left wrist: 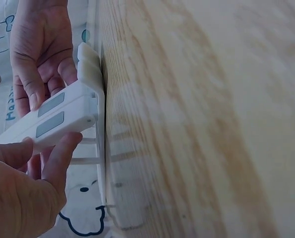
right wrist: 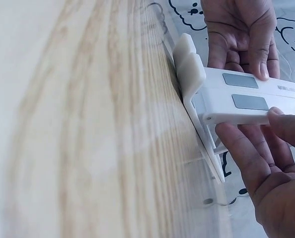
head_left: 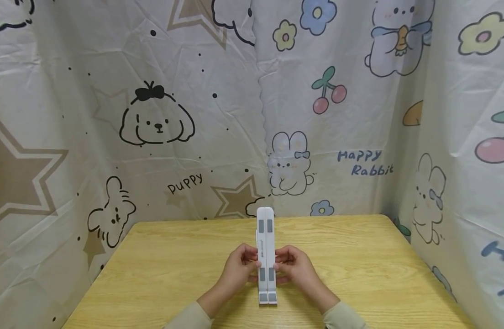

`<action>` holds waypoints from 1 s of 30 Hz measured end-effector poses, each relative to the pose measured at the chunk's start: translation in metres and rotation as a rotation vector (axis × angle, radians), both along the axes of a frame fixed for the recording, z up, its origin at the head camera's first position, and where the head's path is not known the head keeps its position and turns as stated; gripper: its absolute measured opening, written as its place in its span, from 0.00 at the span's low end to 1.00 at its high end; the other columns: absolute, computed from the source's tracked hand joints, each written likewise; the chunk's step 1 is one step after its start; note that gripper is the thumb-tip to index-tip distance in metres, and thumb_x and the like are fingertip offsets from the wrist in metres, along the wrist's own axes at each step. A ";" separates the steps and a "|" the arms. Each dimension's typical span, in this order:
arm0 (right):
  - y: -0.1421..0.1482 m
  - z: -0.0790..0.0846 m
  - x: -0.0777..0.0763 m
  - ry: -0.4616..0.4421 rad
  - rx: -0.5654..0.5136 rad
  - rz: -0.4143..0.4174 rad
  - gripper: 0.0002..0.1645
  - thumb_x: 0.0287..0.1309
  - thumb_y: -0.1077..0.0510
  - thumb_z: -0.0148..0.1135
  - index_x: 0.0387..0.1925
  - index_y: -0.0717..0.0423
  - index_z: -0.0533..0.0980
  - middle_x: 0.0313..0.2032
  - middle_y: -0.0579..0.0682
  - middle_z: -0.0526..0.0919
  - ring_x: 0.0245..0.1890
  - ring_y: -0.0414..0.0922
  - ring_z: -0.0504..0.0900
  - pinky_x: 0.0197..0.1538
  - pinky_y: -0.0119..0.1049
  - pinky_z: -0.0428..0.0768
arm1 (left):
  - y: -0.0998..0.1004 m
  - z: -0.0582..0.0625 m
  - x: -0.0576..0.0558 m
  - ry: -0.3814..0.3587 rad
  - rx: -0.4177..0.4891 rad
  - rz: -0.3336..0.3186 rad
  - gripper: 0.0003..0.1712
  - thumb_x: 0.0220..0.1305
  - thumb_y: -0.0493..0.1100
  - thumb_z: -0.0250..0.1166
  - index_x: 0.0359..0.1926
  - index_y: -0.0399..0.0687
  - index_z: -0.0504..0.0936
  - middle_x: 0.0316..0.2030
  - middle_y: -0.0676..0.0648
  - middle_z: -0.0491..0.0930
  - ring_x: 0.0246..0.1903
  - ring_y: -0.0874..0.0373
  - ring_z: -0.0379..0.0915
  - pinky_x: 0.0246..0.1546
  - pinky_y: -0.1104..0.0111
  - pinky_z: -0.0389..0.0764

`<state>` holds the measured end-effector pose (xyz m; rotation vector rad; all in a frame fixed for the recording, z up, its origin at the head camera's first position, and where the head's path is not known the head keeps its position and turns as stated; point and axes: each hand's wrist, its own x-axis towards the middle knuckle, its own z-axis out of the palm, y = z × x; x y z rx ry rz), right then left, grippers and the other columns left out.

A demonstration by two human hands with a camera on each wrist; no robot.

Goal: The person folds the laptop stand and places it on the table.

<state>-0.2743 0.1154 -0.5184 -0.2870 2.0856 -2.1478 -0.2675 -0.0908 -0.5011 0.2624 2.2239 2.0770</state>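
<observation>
A white folding laptop stand (head_left: 266, 256) with grey rubber pads is upright above the table, its two long bars side by side. My left hand (head_left: 238, 269) grips its left side, thumb at the front edge. From the other side my right hand (head_left: 297, 267) pinches the right bar between thumb and fingers. Up close in the left wrist view, the stand (left wrist: 63, 111) shows its lipped foot end at the tabletop and thin rods behind the bars. The right wrist view shows the stand's pads (right wrist: 250, 102) and the fingers of both hands along its edges.
Beneath the hands lies a yellow wood-grain table (head_left: 161, 269). Printed curtains (head_left: 219, 151) with cartoon puppies, rabbits, stars and flowers hang behind it and along both sides.
</observation>
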 end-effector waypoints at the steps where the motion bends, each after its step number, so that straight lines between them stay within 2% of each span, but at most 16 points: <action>1: 0.000 0.001 0.000 0.001 0.000 0.000 0.22 0.59 0.71 0.69 0.54 0.69 0.74 0.41 0.59 0.81 0.36 0.48 0.85 0.38 0.57 0.89 | 0.000 0.000 0.000 0.003 0.002 0.001 0.14 0.66 0.27 0.65 0.51 0.35 0.75 0.44 0.37 0.75 0.37 0.55 0.75 0.35 0.47 0.89; 8: 0.001 0.002 -0.002 0.001 0.007 0.012 0.22 0.60 0.71 0.69 0.54 0.69 0.74 0.41 0.58 0.81 0.37 0.47 0.85 0.39 0.57 0.89 | 0.001 0.002 0.000 0.003 0.001 0.001 0.16 0.65 0.25 0.65 0.52 0.34 0.75 0.43 0.37 0.76 0.36 0.55 0.75 0.34 0.45 0.88; 13: 0.002 0.003 -0.002 0.020 0.020 -0.003 0.22 0.59 0.71 0.69 0.54 0.69 0.74 0.41 0.59 0.81 0.37 0.47 0.85 0.38 0.56 0.89 | 0.001 0.003 -0.004 -0.010 -0.003 -0.017 0.16 0.65 0.26 0.66 0.52 0.33 0.75 0.43 0.38 0.76 0.37 0.54 0.77 0.35 0.47 0.89; 18: 0.000 0.005 0.000 0.042 0.052 -0.002 0.21 0.60 0.71 0.68 0.55 0.68 0.74 0.43 0.60 0.81 0.38 0.47 0.84 0.38 0.54 0.89 | -0.002 0.013 -0.006 -0.057 -0.042 -0.034 0.16 0.63 0.26 0.67 0.50 0.33 0.75 0.43 0.39 0.78 0.37 0.53 0.79 0.35 0.50 0.90; 24: -0.001 0.007 0.003 0.126 0.189 -0.028 0.20 0.60 0.68 0.70 0.53 0.66 0.77 0.42 0.58 0.84 0.37 0.45 0.84 0.37 0.44 0.90 | -0.010 0.026 -0.012 -0.096 -0.177 -0.059 0.14 0.62 0.32 0.72 0.46 0.35 0.78 0.39 0.42 0.80 0.36 0.54 0.80 0.33 0.51 0.89; 27: 0.000 0.009 0.006 0.187 0.302 -0.063 0.19 0.59 0.65 0.72 0.51 0.63 0.79 0.40 0.55 0.85 0.36 0.44 0.84 0.36 0.36 0.88 | -0.014 0.035 -0.017 -0.076 -0.277 -0.068 0.14 0.64 0.39 0.73 0.45 0.38 0.80 0.37 0.44 0.82 0.35 0.54 0.81 0.32 0.53 0.89; 30: 0.001 0.009 0.009 0.246 0.398 -0.097 0.18 0.59 0.63 0.73 0.50 0.60 0.80 0.39 0.52 0.86 0.35 0.43 0.83 0.37 0.31 0.84 | -0.017 0.046 -0.023 -0.038 -0.324 -0.063 0.17 0.65 0.45 0.73 0.48 0.38 0.81 0.38 0.44 0.83 0.36 0.54 0.82 0.34 0.55 0.88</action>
